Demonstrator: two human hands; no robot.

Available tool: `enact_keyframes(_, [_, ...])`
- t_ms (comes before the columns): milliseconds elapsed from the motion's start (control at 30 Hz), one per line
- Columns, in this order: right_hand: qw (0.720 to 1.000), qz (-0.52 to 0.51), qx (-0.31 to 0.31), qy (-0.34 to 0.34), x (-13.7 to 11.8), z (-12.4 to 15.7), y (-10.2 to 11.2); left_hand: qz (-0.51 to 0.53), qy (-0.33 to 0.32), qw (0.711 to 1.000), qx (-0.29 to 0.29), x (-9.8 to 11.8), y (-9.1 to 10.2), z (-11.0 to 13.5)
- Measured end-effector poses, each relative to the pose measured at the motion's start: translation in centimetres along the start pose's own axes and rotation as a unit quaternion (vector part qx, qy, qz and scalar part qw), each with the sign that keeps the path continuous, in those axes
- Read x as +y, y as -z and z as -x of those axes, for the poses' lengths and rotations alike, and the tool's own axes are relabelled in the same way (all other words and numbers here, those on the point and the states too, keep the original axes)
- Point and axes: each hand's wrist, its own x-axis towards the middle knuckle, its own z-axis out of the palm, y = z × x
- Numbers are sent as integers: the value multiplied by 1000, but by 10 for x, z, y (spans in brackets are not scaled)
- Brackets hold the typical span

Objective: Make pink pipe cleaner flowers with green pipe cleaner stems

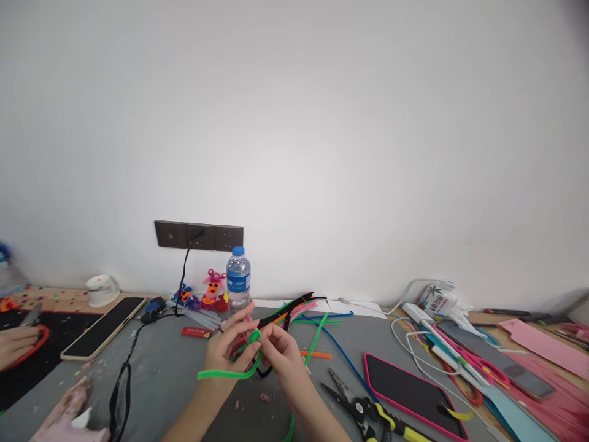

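Above the grey mat, my two hands meet around a green pipe cleaner point(225, 374). Part of it is wound into a small coil, and a long loose end sticks out to the left. My left hand point(232, 345) pinches the coil between thumb and fingers. Close against it, my right hand point(279, 348) is closed at the coil's right side with thumb and fingertips together. A bundle of black, orange, pink and green pipe cleaners point(299, 305) lies just behind my hands. Fingers partly hide the coil.
A water bottle point(238, 279) stands behind my hands beside small pipe-cleaner figures point(212, 291). Pliers point(356, 405) and a pink-cased phone point(409, 393) lie to the right. At far left, another person's hand point(21, 344) holds orange-handled scissors. A black cable point(131, 356) crosses the mat.
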Motion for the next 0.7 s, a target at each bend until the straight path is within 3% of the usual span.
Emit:
enact_keyframes(167, [999, 28, 11, 13, -2, 1, -2, 81, 15, 996, 19, -7, -6, -1])
enact_keyframes(400, [999, 38, -9, 22, -5, 2, -2, 117, 32, 991, 55, 2, -8, 0])
enact_keyframes(533, [999, 28, -25, -2, -4, 2, 0, 166, 105, 978, 63, 9, -7, -4])
enact_keyframes(700, [998, 49, -30, 14, -10, 1, 6, 218, 211, 952, 46, 14, -8, -7])
